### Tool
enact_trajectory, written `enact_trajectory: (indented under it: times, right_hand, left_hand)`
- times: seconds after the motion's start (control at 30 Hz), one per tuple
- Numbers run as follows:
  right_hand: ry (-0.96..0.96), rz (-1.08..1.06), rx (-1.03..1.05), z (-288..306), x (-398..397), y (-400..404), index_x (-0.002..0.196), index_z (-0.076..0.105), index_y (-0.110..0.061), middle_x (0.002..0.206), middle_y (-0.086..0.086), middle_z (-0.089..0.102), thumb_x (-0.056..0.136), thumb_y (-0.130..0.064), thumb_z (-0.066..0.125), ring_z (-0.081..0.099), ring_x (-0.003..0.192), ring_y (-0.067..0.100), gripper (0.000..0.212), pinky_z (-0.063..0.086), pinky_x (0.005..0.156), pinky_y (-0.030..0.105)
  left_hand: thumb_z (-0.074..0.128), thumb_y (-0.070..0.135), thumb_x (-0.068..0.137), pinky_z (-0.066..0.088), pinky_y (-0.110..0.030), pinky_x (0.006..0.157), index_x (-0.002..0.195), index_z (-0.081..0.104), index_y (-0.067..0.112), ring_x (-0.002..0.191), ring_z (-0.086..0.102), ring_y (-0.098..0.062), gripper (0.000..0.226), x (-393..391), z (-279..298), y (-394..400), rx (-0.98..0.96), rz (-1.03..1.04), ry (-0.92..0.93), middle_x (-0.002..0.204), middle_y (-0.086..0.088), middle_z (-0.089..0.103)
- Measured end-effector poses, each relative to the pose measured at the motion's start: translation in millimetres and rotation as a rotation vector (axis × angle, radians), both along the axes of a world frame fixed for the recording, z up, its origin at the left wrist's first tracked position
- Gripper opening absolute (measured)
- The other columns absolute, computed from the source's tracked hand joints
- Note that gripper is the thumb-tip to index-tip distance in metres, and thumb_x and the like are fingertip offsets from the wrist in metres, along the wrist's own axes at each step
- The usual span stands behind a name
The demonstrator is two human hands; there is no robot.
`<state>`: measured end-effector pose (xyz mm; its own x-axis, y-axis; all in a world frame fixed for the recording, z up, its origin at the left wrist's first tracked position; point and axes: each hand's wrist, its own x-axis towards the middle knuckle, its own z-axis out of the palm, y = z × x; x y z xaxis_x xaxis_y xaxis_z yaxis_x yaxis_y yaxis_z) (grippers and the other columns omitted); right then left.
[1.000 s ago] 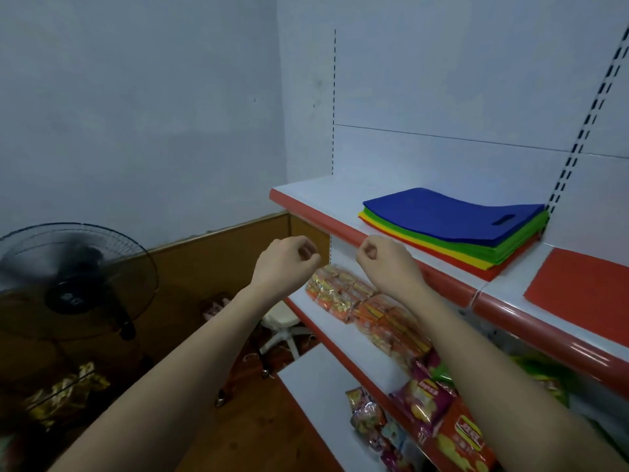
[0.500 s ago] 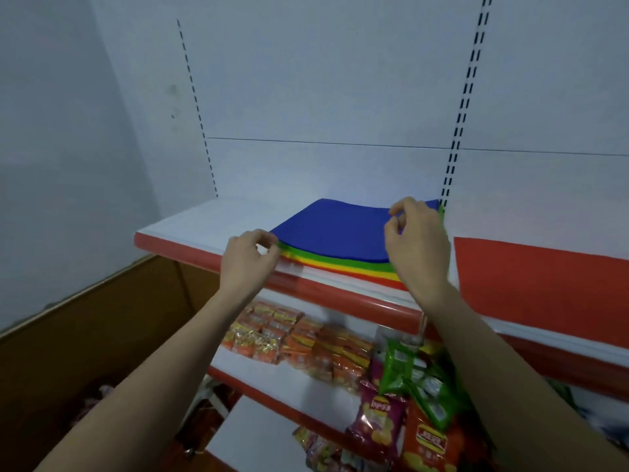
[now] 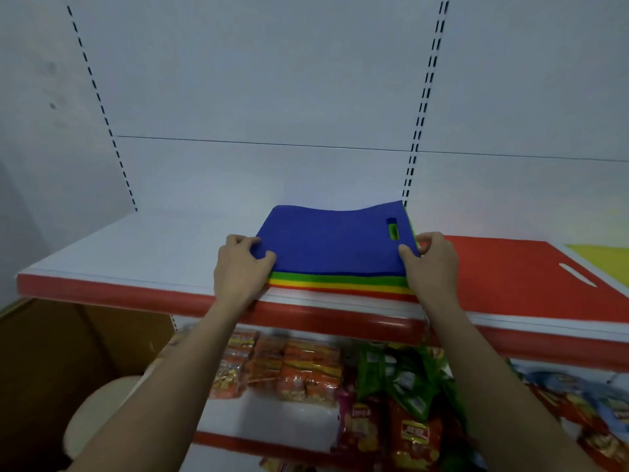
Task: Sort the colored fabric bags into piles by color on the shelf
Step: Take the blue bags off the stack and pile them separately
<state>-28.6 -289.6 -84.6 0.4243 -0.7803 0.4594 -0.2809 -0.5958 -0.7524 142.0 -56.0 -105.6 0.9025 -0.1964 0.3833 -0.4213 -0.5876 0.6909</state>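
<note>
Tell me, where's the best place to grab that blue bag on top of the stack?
Probably by its two short side edges, near the front corners, coming in from left and right. The blue bag lies flat and floppy on the stack, so a grip at both ends should keep it level. The left hand and right hand already pinch there.

Bags on the upper shelf, snacks below

A stack of bags [image 3: 335, 248] lies on the upper shelf [image 3: 136, 247], left hand [image 3: 240, 267] at its left edge, right hand [image 3: 434, 264] at its right; a single flat bag [image 3: 510, 267] lies just right; snack packets [image 3: 306, 369] fill the lower shelf [image 3: 272, 417].
</note>
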Motion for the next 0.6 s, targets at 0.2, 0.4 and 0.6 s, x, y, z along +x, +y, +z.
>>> enact_trajectory:
  times: [0.2,0.4,0.6]
  right_hand:
    - [-0.013,-0.085,-0.015,0,4,6,0.101,0.061,-0.006,0.090,0.007,0.058,0.089,-0.021,0.066,0.056,0.096,0.036,0.019,0.049,0.080,0.049]
    - [0.052,-0.138,-0.122,7,-1,12,0.116,0.059,-0.004,0.094,0.012,0.063,0.091,-0.002,0.057,0.057,0.094,0.033,0.025,0.041,0.070,0.035]
    - [0.091,-0.147,-0.229,4,-4,12,0.121,0.052,-0.008,0.085,0.009,0.058,0.091,0.004,0.049,0.055,0.078,0.027,0.032,0.037,0.062,0.033]
  left_hand:
    - [0.061,0.044,0.084,0.049,-0.036,0.088,0.130,0.059,0.022,0.114,0.051,-0.016,0.051,6,0,3,-0.043,-0.038,0.047,0.126,0.004,0.048]
    - [0.063,0.056,0.080,0.050,-0.037,0.088,0.130,0.057,0.024,0.117,0.047,-0.016,0.060,7,1,2,-0.017,-0.052,0.069,0.124,0.007,0.045]
    - [0.066,0.061,0.078,0.048,-0.039,0.092,0.128,0.056,0.022,0.123,0.043,-0.019,0.064,5,4,0,0.045,-0.060,0.102,0.131,0.001,0.044]
